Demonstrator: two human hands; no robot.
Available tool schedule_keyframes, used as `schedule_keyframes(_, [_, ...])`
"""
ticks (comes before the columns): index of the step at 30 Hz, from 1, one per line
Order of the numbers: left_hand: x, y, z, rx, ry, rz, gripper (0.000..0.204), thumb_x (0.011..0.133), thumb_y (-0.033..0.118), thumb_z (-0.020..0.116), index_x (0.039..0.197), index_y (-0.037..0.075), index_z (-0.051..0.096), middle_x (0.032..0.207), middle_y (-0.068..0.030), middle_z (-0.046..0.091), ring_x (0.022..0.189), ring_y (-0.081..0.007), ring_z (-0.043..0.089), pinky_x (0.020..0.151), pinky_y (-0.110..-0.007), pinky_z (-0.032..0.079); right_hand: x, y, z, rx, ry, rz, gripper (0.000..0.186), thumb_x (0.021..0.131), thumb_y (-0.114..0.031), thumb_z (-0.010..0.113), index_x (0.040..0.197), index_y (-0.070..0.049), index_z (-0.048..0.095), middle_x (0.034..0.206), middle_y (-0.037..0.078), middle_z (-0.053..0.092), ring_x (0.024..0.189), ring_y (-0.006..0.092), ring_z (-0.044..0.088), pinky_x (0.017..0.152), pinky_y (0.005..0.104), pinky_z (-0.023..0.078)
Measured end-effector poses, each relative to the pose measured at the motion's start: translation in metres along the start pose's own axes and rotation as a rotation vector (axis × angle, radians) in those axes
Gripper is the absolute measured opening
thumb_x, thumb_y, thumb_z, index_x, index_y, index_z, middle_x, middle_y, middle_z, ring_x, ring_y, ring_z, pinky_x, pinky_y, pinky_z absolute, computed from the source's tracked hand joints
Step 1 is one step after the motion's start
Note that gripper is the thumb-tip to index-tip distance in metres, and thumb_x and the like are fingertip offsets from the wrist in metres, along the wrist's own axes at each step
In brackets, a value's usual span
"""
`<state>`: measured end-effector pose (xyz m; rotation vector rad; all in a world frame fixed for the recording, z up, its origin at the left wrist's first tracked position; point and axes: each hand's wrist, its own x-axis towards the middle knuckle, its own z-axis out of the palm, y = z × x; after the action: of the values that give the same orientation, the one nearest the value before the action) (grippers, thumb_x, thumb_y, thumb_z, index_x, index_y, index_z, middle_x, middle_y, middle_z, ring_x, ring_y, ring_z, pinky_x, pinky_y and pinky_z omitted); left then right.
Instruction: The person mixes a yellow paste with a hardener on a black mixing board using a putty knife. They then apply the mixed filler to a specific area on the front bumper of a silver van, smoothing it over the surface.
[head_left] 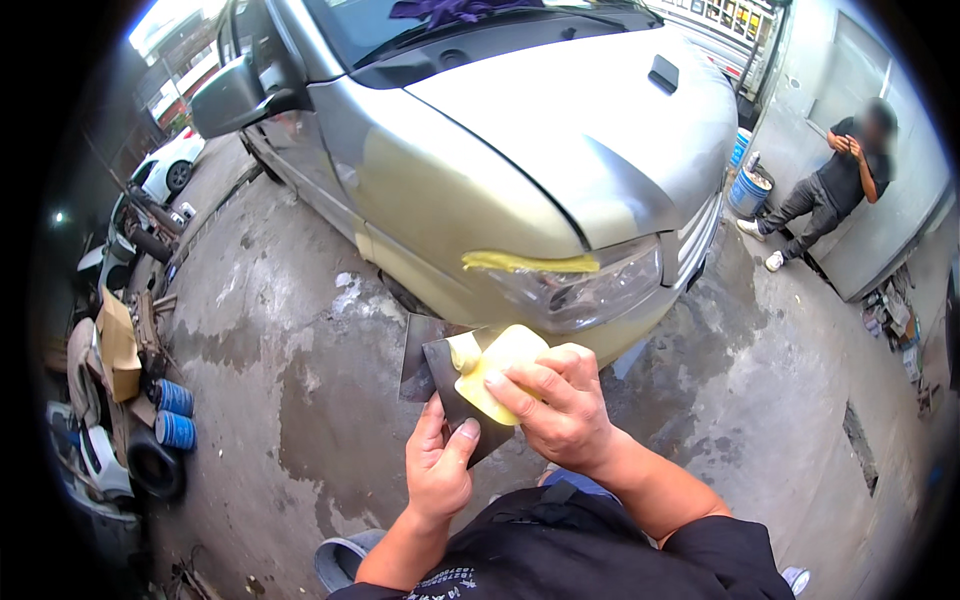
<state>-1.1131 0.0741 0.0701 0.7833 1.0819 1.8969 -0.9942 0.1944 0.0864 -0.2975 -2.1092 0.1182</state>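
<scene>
My left hand [438, 460] grips a dark, flat mixing plate [443, 372] by its lower edge, the thumb lying on top. A lump of pale yellow paste, looking like body filler [464, 352], sits on the plate's upper part. My right hand [562, 407] pinches a yellow spreader [513, 362], held against the plate beside the lump. Just beyond both hands stands a silver van [440, 170], its front corner toward me. A yellow strip [530, 263] runs along the top edge of its headlight [590, 292]; the fender is dull beige.
A person [850, 180] in dark clothes stands at the right by a grey wall. Blue pails [750, 190] stand near the van's front. Blue cans [175, 430], a tire [155, 465] and a cardboard box [118, 345] crowd the left side. The concrete floor [240, 330] has wet patches.
</scene>
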Motion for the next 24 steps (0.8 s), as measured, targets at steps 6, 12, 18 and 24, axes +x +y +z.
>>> schedule_keyframes(6, [0.064, -0.009, 0.033, 0.504, 0.011, 0.4, 0.046, 0.09, -0.005, 0.043, 0.135, -0.008, 0.037, 0.131, -0.0126, 0.047, 0.117, -0.0192, 0.048, 0.101, -0.032, 0.036, 0.003, 0.082, -0.026, 0.284, 0.01, 0.228, 0.031, 0.069, -0.001, 0.066, 0.099, -0.008, 0.068, 0.097, 0.005, 0.062, 0.088, 0.0235, 0.054, 0.08, 0.0351, 0.043])
schedule_keyframes(12, [0.141, 0.002, 0.038, 0.051, -0.071, 0.343, 0.051, 0.085, -0.005, 0.048, 0.135, -0.006, 0.038, 0.131, -0.0148, 0.05, 0.118, -0.0231, 0.05, 0.104, -0.037, 0.036, 0.008, 0.149, -0.07, 0.335, 0.062, 0.579, 0.022, 0.08, -0.002, 0.064, 0.102, -0.003, 0.063, 0.098, 0.011, 0.063, 0.09, 0.0274, 0.055, 0.082, 0.035, 0.044])
schedule_keyframes(18, [0.215, 0.002, 0.011, -0.194, -0.232, 0.311, 0.054, 0.08, -0.006, 0.045, 0.133, -0.002, 0.042, 0.131, -0.0177, 0.051, 0.121, -0.0304, 0.05, 0.105, -0.044, 0.038, 0.037, 0.18, -0.083, 0.049, 0.037, 0.663, 0.022, 0.08, 0.001, 0.06, 0.101, -0.002, 0.063, 0.096, 0.011, 0.062, 0.089, 0.0281, 0.054, 0.081, 0.0357, 0.044])
schedule_keyframes(24, [0.293, 0.01, -0.01, -0.325, -0.432, 0.249, 0.058, 0.076, -0.004, 0.049, 0.133, -0.001, 0.042, 0.131, -0.0186, 0.05, 0.12, -0.0314, 0.05, 0.105, -0.046, 0.039, 0.078, 0.194, -0.049, -0.2, -0.005, 0.705, 0.023, 0.079, 0.002, 0.058, 0.101, -0.003, 0.063, 0.097, 0.01, 0.063, 0.09, 0.028, 0.055, 0.081, 0.0352, 0.046])
